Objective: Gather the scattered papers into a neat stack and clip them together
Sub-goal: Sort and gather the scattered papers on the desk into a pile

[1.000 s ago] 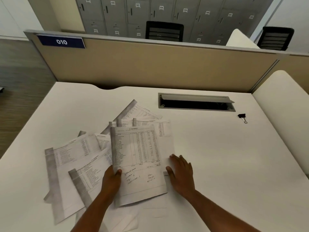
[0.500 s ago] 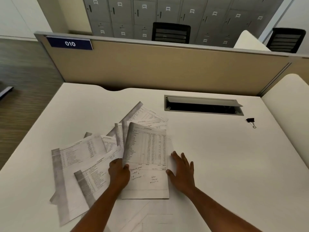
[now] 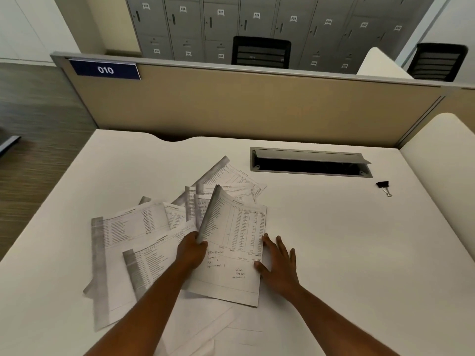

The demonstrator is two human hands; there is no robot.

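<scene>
Nearest you, your left hand [image 3: 191,249] pinches the top sheet [image 3: 232,242] by its lifted left edge; your right hand [image 3: 279,260] lies spread, bracing its right edge. Beyond, the scattered papers [image 3: 133,227] remain unstacked on the counter [image 3: 334,240]. Far right, the binder clip [image 3: 383,186] lies untouched.

White desk top [image 3: 334,253]; scattered white paper sheets [image 3: 133,227] printed with fine grey-black table rows, each with a dark grey smudged band along one edge, top sheet [image 3: 236,242] also bearing dark handwritten lines. Small black binder clip [image 3: 383,185] with silver wire handles; grey metal cable tray [image 3: 308,156] with black interior. Tan fabric partition panel [image 3: 257,104], navy sign [image 3: 105,70] with white "010", grey lockers [image 3: 257,19], two black chair backs [image 3: 261,52]
</scene>
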